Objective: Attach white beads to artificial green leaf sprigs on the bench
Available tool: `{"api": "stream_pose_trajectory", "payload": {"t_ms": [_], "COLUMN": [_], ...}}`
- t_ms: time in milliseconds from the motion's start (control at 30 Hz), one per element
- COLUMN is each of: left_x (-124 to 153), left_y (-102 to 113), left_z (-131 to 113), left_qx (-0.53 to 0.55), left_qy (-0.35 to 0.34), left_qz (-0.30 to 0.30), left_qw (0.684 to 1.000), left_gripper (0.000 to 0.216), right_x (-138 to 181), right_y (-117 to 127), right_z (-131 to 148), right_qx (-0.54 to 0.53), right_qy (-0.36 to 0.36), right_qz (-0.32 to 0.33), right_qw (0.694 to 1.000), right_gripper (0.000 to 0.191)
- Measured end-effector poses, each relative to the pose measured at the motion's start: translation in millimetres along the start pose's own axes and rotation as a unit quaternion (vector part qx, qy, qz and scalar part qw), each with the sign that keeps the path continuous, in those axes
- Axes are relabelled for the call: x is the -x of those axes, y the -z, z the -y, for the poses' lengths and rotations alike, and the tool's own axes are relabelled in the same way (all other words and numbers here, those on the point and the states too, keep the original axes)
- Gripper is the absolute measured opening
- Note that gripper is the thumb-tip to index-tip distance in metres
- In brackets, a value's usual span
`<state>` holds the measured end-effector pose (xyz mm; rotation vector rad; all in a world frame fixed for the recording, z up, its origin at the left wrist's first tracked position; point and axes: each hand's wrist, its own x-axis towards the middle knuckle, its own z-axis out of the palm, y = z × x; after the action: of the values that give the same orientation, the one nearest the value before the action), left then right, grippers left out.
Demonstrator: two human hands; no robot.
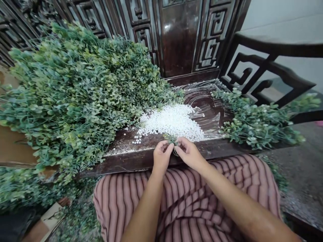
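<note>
My left hand (161,155) and my right hand (187,151) meet at the front edge of a dark wooden seat (141,158), fingers pinched together. Between them they hold a small green artificial sprig (172,139); most of it is hidden by the fingers. Just beyond the hands lies a heap of small white beads (173,121) on the seat. A large pile of green artificial foliage (73,90) covers the seat's left side. A smaller bunch of sprigs with white dots (254,122) lies to the right.
The carved dark wooden backrest (176,37) rises behind the seat, and an armrest (272,64) frames the right. My lap in striped trousers (191,198) is below the hands. More foliage (25,188) lies at lower left. Grey floor (305,174) shows at right.
</note>
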<state>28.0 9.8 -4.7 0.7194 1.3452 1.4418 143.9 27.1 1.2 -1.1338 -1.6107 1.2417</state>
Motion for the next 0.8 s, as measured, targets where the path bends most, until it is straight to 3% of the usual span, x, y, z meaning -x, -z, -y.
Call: {"api": "stream_pose_trajectory", "payload": {"t_ms": [100,267,400,600,800], "left_x": [5,14,17,17,16], "left_y": [-2,-4,-7,-7,5], "left_z": [3,5,8,7,6], "left_qx": [-0.019,-0.083,-0.113,-0.157,-0.222], "left_qy": [-0.012,-0.071,-0.084,-0.095,-0.117], "left_qz": [0.015,0.073,0.1,0.101,0.071], "left_qw": [1.0,0.991,0.985,0.978,0.965], "left_gripper": [0.027,0.015,0.01,0.008,0.008], "right_x": [3,2,4,5,2], "right_y": [10,17,14,18,31], "right_z": [3,-3,-7,-13,-21], "right_qx": [-0.024,0.037,0.025,-0.042,-0.152], "right_qy": [-0.021,-0.036,-0.051,-0.01,-0.056], "right_qz": [0.021,-0.05,-0.04,-0.041,-0.084], "right_qw": [0.999,0.997,0.998,0.998,0.983], "right_gripper": [0.022,0.028,0.025,0.027,0.034]}}
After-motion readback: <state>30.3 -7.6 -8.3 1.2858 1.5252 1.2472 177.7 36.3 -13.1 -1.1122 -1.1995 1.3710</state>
